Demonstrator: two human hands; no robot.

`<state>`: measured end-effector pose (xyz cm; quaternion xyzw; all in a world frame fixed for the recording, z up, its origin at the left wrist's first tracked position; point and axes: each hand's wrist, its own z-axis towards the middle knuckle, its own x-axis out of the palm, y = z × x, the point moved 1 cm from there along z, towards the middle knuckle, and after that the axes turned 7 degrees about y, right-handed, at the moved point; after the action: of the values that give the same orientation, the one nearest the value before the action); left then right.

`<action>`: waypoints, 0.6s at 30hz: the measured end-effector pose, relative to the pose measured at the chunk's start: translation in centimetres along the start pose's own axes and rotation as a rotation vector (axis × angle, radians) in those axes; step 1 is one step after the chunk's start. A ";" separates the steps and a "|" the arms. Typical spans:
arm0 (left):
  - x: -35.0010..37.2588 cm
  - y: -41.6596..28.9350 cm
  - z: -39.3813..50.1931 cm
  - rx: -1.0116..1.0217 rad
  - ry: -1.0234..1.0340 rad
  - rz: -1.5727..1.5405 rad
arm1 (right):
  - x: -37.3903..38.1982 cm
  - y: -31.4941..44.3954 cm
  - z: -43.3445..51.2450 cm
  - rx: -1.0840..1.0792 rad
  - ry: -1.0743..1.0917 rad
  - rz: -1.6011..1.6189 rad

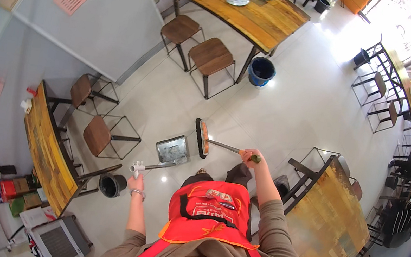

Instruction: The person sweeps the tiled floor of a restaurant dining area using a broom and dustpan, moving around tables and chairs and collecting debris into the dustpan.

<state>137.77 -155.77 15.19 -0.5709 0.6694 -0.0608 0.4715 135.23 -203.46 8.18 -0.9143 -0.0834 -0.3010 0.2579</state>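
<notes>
My left hand (136, 184) is closed around the white upper end of the handle of a long-handled metal dustpan (173, 150). The pan lies on the tiled floor, and bits of debris seem to show in it. In my right hand (252, 158) is the handle of a broom (202, 138) with dark bristles and an orange-and-grey head. The broom head is on the floor just right of the pan, with a narrow gap between them. A red apron (213, 212) covers my front, and part of a shoe shows below it.
Wooden tables stand ahead (260, 21), left (49, 146) and right (333, 225), with stools (211, 56) near them. A blue-black bin (261, 71) is by the front table's leg. Another black bin (112, 185) is beside my left hand. People (401, 223) are at the far right.
</notes>
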 end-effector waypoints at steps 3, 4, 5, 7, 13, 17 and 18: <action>4.1 -2.6 0.0 -0.051 -0.038 0.001 | 0.7 5.5 -2.3 0.038 0.030 0.058; 5.4 -3.5 -0.2 -0.068 -0.041 -0.041 | 0.9 7.3 -3.0 0.039 0.044 0.065; 7.0 -4.5 -0.5 -0.084 -0.044 -0.086 | 1.2 9.3 -3.9 0.045 0.057 0.078; 9.7 -6.1 -1.8 -0.101 -0.096 -0.146 | 1.9 12.9 -5.8 0.039 0.042 0.073; 16.5 -10.5 -3.0 -0.196 -0.213 -0.218 | 6.1 23.8 -8.2 0.070 0.054 0.025; 20.4 -11.5 -3.4 -0.237 -0.244 -0.248 | 10.2 30.5 -9.6 0.070 0.030 -0.009; 21.5 -11.5 -3.4 -0.230 -0.275 -0.285 | 10.8 31.9 -10.1 0.067 0.002 -0.013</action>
<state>145.57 -178.93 12.09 -0.7127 0.5140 0.0281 0.4766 148.62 -236.02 8.07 -0.9043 -0.0988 -0.3007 0.2863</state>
